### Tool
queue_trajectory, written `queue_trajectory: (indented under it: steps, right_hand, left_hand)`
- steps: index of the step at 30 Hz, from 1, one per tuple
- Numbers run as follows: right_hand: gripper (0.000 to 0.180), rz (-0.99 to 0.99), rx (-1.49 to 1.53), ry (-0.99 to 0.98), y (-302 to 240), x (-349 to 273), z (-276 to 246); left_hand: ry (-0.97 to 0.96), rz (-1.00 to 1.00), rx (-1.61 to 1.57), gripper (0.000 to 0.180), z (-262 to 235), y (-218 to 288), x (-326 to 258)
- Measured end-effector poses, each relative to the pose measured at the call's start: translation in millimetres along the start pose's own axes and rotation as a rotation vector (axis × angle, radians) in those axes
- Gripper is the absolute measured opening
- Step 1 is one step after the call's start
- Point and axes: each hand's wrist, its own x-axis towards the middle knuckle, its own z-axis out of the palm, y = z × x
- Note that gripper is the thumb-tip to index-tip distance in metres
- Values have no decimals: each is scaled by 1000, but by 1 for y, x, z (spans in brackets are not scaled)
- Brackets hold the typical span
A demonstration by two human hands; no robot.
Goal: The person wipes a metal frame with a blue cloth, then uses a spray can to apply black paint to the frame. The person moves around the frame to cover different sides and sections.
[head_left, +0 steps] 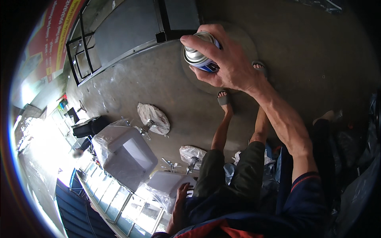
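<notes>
My right hand [228,59] is stretched out above the floor and closed round an aerosol spray can [195,56]. The can has a silver domed top and a blue and white label. One finger lies across its top, so the nozzle is hidden, while the others wrap its sides. Beyond the can stands a grey panel in a dark metal frame [160,37]. Low on the left, my left hand [183,193] hangs with its fingers apart, holding nothing visible. It is nearest to a pale seat [171,183] wrapped in clear plastic; whether it touches is unclear.
A larger plastic-wrapped chair [129,152] stands left, with wrapped metal bases [154,119] beside it. My sandalled feet [223,97] are on the dark floor [190,107]. Another person's foot [325,116] shows at right, near plastic sheeting [363,158]. A red banner [47,43] is at far left.
</notes>
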Motion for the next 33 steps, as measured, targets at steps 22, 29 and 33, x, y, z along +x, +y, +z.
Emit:
queue_trajectory:
  steps: [22, 29, 33]
  right_hand:
    - [90, 142, -204, -57, 49, -42, 14]
    - [89, 94, -161, -131, 38, -31, 31]
    - [88, 266, -249, -272, 41, -44, 19]
  left_hand:
    - [153, 871, 562, 28, 263, 206, 230]
    - [530, 1204, 782, 26, 376, 298, 358]
    - [720, 1240, 861, 25, 413, 315, 407]
